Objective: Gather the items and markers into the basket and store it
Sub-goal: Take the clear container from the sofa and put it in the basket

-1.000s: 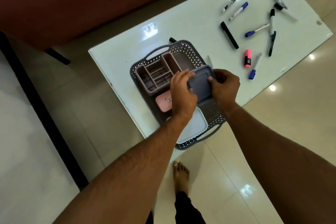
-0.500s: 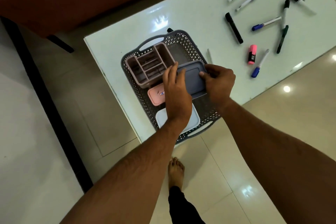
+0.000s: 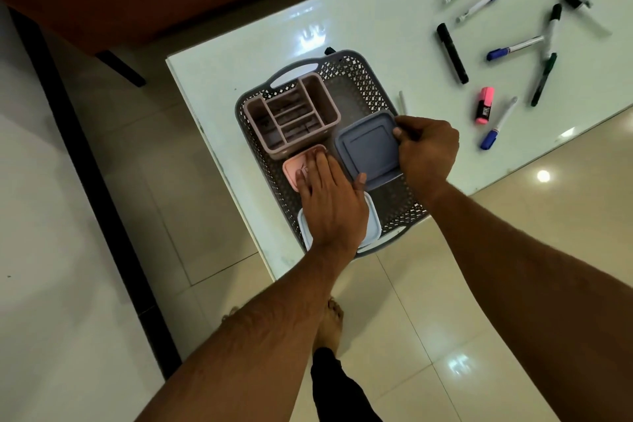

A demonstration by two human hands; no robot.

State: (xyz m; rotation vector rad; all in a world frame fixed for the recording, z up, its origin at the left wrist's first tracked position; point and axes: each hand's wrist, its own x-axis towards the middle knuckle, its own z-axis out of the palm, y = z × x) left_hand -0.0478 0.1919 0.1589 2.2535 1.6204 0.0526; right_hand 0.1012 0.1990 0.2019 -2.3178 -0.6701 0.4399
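Head view: right hand [image 3: 424, 154] grip clamped on grey lid [image 3: 368, 147], left hand [image 3: 329, 202] flat, both over basket [image 3: 346, 68].

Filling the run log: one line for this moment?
right hand holds grey lid box in basket | left hand on pink box | markers on table

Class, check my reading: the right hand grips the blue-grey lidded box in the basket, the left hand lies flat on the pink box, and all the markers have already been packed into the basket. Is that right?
Not quite. The head view shows the markers lying loose on the table, outside the basket. The rest holds: the right hand grips the blue-grey lidded box and the left hand lies flat on the pink box.
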